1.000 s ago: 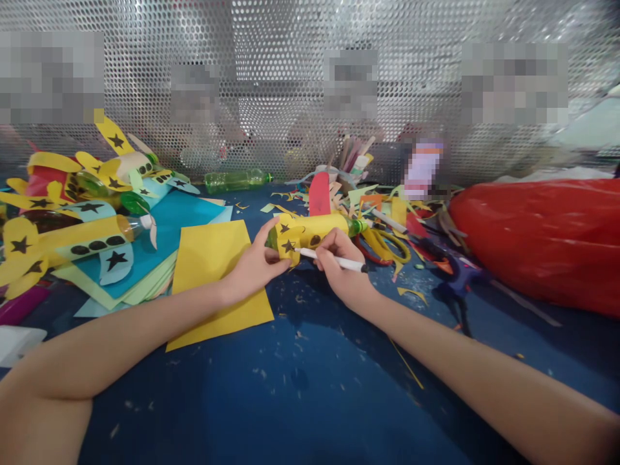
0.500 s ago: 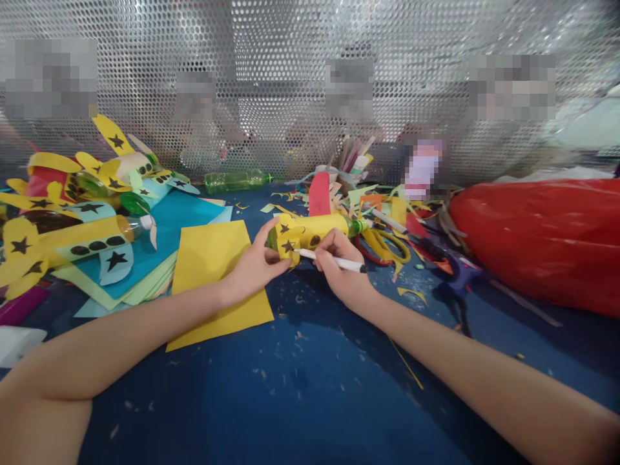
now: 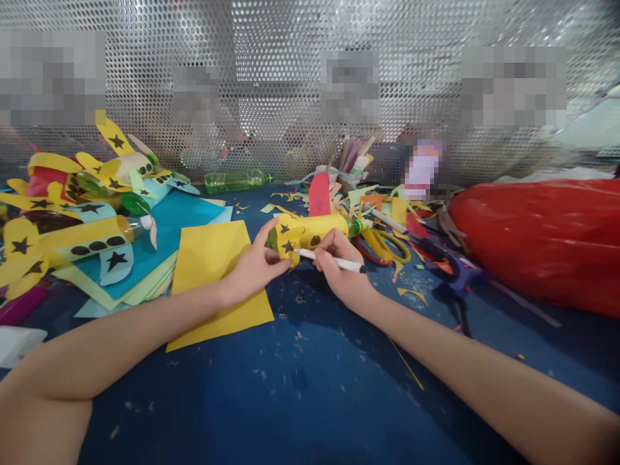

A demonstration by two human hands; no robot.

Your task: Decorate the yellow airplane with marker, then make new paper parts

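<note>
If the bottle (image 3: 329,224) held in half-spread left fingers (image 3: 265,233) rolls, the pen (image 3: 349,265) pinched in right fingers (image 3: 333,240) could smear the star (image 3: 288,246).

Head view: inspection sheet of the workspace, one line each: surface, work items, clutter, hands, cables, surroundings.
Surface: blue table, pale specks on it.
Work items: bottle on its side, wrapped in yellow paper; marker, tip at a black star.
Clutter: scraps beyond the bottle; yellow sheet and star-marked bottles to the left.
Hands: left grips the bottle's base end; right holds the marker.
Cables: none certain.
Surroundings: perforated metal panel behind; red bag at right.
</note>
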